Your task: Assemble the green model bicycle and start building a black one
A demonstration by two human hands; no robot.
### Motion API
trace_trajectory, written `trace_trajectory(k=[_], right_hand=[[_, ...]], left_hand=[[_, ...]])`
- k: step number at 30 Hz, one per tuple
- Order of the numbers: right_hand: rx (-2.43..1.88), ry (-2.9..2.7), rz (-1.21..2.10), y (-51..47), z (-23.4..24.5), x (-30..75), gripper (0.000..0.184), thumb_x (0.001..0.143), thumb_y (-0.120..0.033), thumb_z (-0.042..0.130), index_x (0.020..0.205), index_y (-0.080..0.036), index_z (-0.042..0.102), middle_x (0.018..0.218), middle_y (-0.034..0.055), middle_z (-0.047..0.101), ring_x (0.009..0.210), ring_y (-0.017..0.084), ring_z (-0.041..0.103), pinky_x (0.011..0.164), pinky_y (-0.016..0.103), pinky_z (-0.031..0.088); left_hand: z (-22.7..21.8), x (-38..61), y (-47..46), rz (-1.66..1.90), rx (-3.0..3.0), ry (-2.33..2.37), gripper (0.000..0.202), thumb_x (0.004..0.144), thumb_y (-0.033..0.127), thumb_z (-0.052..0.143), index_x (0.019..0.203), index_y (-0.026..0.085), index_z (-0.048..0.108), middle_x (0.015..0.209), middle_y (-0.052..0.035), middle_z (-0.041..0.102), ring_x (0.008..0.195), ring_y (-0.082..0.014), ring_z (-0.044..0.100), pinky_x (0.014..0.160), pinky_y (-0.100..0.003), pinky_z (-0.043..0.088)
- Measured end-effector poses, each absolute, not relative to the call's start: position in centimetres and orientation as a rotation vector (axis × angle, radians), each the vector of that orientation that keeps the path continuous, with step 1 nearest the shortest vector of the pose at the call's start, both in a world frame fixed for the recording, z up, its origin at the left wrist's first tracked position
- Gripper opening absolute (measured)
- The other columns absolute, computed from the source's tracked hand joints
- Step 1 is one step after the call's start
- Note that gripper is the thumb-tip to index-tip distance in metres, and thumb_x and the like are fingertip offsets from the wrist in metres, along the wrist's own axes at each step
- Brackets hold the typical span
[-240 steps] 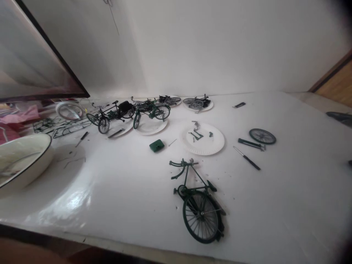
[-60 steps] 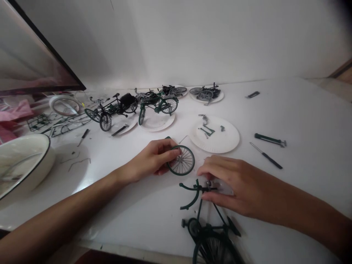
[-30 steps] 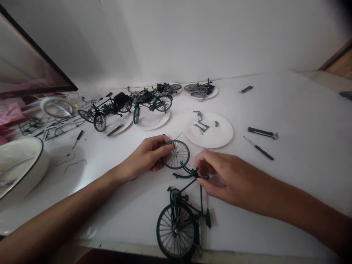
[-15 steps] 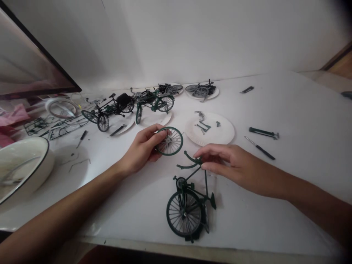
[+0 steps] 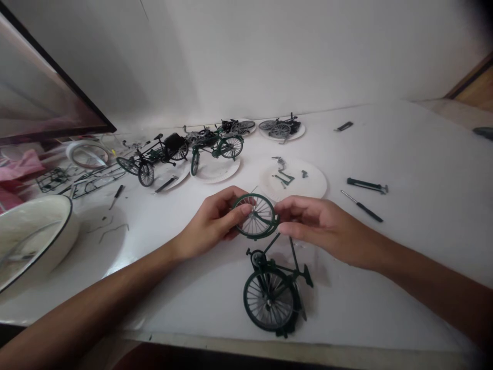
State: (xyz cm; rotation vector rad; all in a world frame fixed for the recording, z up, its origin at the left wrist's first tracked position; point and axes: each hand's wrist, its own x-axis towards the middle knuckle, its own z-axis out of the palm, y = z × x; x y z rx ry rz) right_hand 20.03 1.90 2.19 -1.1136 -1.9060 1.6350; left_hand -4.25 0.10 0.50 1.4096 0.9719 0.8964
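A dark green model bicycle hangs over the white table, its rear wheel lowest and its front end up. My right hand pinches the front fork end of the frame. My left hand holds a loose spoked front wheel by its rim and hub. The wheel sits against the curved green mudguard at the fork, right between both hands.
A paper plate with small parts lies just behind my hands. Two screwdrivers rest to the right. Finished model bicycles and more plates stand at the back. A white bowl sits at the left edge, plastic part frames behind it.
The loose wheel has moved right and down to meet the fork and mudguard. My right hand has lifted the frame's front end toward it, and the hands have closed together.
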Motion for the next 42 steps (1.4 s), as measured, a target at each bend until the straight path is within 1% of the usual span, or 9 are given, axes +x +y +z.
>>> trace_trajectory(k=[3,6,11,19,22,26,29,37,42], right_hand=[[-1.114,-1.875,1.645,1.8,2.4,19.8,0.035,0.086,-0.045,0.071,0.108,-0.019,0.068,0.098,0.0038,0.069,0.085,0.016,0.064,0.074,0.029,0.051],[-1.078,-1.870,1.666,1.6,2.6,19.7,0.027,0.090,-0.044,0.068,0.099,-0.019,0.071,0.089,0.0009,0.067,0.078,0.013,0.060,0.071,0.027,0.048],[-1.126,-1.879,1.653,1.1,2.8,19.5,0.025,0.092,-0.043,0.064,0.092,-0.019,0.070,0.074,-0.0029,0.056,0.067,0.011,0.050,0.060,0.024,0.041],[-1.097,-1.880,1.678,0.9,2.6,19.4,0.023,0.091,-0.041,0.065,0.097,-0.019,0.070,0.082,-0.0007,0.064,0.073,0.013,0.057,0.067,0.026,0.046],[-1.101,-1.924,1.648,0.9,2.5,19.4,0.023,0.091,-0.041,0.065,0.095,-0.019,0.070,0.080,-0.0009,0.062,0.073,0.013,0.055,0.066,0.026,0.044],[-1.089,-1.950,1.658,0.9,2.4,19.5,0.020,0.089,-0.036,0.068,0.079,-0.018,0.064,0.071,-0.0035,0.052,0.069,0.012,0.049,0.062,0.025,0.039],[-1.091,-1.961,1.668,0.9,2.2,19.5,0.022,0.089,-0.033,0.068,0.075,-0.019,0.060,0.068,-0.0044,0.047,0.067,0.011,0.045,0.060,0.026,0.036],[-1.075,-1.995,1.637,0.9,2.2,19.4,0.027,0.091,-0.043,0.066,0.080,-0.019,0.062,0.072,-0.0031,0.051,0.070,0.013,0.047,0.062,0.027,0.037],[-1.120,-1.996,1.723,0.9,2.3,19.4,0.022,0.089,-0.041,0.068,0.083,-0.019,0.065,0.074,-0.0023,0.058,0.070,0.014,0.052,0.062,0.028,0.039]], left_hand=[[0.6,-4.0,-0.2,0.910,1.418,0.988,0.023,0.097,0.040,0.062,0.100,0.017,0.057,0.071,0.0032,0.053,0.048,-0.0046,0.046,0.042,-0.016,0.036],[0.8,-3.6,-0.7,0.902,1.420,1.005,0.021,0.098,0.037,0.061,0.099,0.017,0.058,0.072,0.0029,0.055,0.049,-0.0039,0.047,0.042,-0.015,0.036],[0.7,-3.2,-1.3,0.918,1.389,1.026,0.021,0.098,0.038,0.061,0.098,0.017,0.057,0.073,0.0027,0.054,0.052,-0.0049,0.048,0.044,-0.016,0.040],[0.9,-2.4,-1.5,0.962,1.351,1.034,0.019,0.096,0.032,0.064,0.095,0.013,0.059,0.077,-0.0001,0.058,0.058,-0.0070,0.055,0.050,-0.018,0.051],[0.7,-2.4,-1.5,0.952,1.319,1.018,0.022,0.095,0.033,0.065,0.092,0.012,0.059,0.079,-0.0011,0.060,0.057,-0.0066,0.055,0.048,-0.017,0.051],[0.4,-2.4,-1.6,0.960,1.279,0.999,0.025,0.094,0.035,0.067,0.088,0.013,0.059,0.078,-0.0006,0.060,0.057,-0.0069,0.055,0.045,-0.016,0.051],[0.3,-2.4,-1.8,0.969,1.272,0.988,0.024,0.095,0.035,0.067,0.088,0.013,0.059,0.079,-0.0004,0.061,0.058,-0.0065,0.055,0.046,-0.016,0.051],[0.5,-2.3,-1.9,0.952,1.252,1.006,0.023,0.094,0.035,0.069,0.092,0.013,0.062,0.078,-0.0001,0.060,0.058,-0.0066,0.057,0.046,-0.016,0.053],[0.6,-2.3,-2.0,0.921,1.303,1.053,0.024,0.094,0.034,0.068,0.086,0.012,0.062,0.071,0.0010,0.059,0.051,-0.0057,0.054,0.040,-0.014,0.048]])
